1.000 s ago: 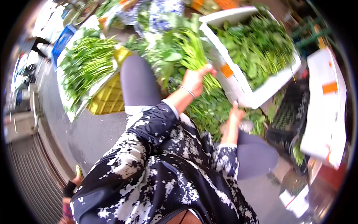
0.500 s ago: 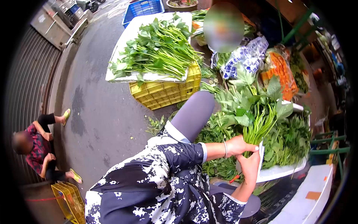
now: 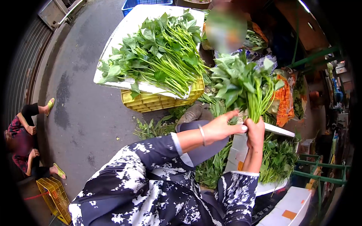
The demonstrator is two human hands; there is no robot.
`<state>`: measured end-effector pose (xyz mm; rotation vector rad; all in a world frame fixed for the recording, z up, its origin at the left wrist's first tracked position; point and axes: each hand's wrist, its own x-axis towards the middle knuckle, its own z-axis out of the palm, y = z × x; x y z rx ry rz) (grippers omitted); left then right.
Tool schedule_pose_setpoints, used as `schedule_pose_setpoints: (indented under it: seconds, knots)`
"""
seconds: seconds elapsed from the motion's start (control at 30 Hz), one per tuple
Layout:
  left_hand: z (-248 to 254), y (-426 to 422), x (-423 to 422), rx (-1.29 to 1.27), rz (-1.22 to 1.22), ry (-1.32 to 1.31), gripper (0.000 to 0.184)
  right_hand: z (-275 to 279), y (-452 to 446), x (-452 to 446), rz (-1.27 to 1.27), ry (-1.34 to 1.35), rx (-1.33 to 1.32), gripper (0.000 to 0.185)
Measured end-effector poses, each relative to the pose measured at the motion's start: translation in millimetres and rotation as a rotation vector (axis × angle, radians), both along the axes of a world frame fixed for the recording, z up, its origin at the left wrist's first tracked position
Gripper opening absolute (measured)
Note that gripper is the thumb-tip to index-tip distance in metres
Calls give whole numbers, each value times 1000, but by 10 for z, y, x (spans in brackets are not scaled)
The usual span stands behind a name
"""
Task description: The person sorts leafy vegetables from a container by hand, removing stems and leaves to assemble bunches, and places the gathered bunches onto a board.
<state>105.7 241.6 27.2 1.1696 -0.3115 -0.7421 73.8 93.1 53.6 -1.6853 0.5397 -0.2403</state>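
My right hand (image 3: 255,132) is closed round the lower stems of a bunch of leafy greens (image 3: 258,96), whose broad leaves point up and away from me. Close beside it, my left hand (image 3: 222,127), with a bracelet on the wrist, has its thumb and index finger apart. The thumb tip is by the right hand's fingers; the other left fingers are partly hidden. A large pile of the same long-stemmed greens (image 3: 162,56) lies on a white foam lid (image 3: 109,49) ahead. Below my hands, a white foam box (image 3: 269,188) holds more greens (image 3: 279,158).
The lid rests on a yellow crate (image 3: 151,100). Loose greens (image 3: 151,128) lie on the ground near my shoe (image 3: 190,113). An orange-printed bag (image 3: 285,100) and green metal bars (image 3: 320,169) are at right. A seated person (image 3: 26,139) and another yellow crate (image 3: 54,199) are at left.
The bunch has risen and shifted slightly left, away from the foam box. My left hand has come off the stems and opened, while my right hand keeps hold. The view has shifted.
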Motion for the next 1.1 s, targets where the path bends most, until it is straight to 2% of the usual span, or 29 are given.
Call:
schedule_pose_setpoints:
  seconds: [0.07, 0.13, 0.2, 0.27, 0.33, 0.37, 0.4, 0.47, 0.53, 0.57, 0.6, 0.67, 0.7, 0.77, 0.9, 1.1]
  knots:
    - [-52, 386, 122, -46, 4, 144, 53, 42, -184, 449, 3, 15, -53, 9]
    - [-224, 782, 259, -4, -32, 390, 46, 46, -311, 996, -1, -149, -116, 7]
    - [-618, 1084, 307, 99, 205, 394, 40, 29, -363, 1566, -1, -271, -70, 11]
    - [-774, 1359, 389, 184, 429, 338, 35, -4, -181, 2077, -35, -345, -74, 19]
    - [-830, 1535, 481, 136, 589, 385, 33, -251, 61, 2475, 9, -312, -127, 29]
    - [-888, 1604, 513, 104, 612, 405, 33, -463, 188, 2610, 101, -168, -252, 36]
    - [-867, 1621, 530, 109, 615, 410, 33, -683, 312, 2687, 193, -25, -376, 44]
    - [-732, 1662, 556, 47, 556, 572, 35, -968, 588, 2625, 531, 146, -393, 58]
    - [-642, 1640, 585, 20, 544, 621, 37, -922, 652, 2614, 662, 150, -203, 65]
    - [-612, 1616, 613, 9, 568, 612, 38, -785, 630, 2607, 682, 181, -323, 65]
    - [-579, 1601, 620, 2, 587, 605, 39, -658, 646, 2583, 768, 233, -278, 59]
    - [-526, 1558, 646, 2, 606, 615, 40, -673, 641, 2589, 778, 193, -463, 51]
    - [-475, 1539, 675, -24, 636, 647, 41, -721, 614, 2629, 777, 197, -467, 51]
    - [-386, 1546, 713, -105, 687, 760, 41, -864, 578, 2689, 772, 191, -468, 64]
    - [-428, 1624, 610, -137, 736, 856, 39, -787, 615, 2700, 803, 203, -560, 60]
    - [-549, 1509, 598, -44, 866, 744, 36, -780, 629, 2733, 809, 228, -711, 61]
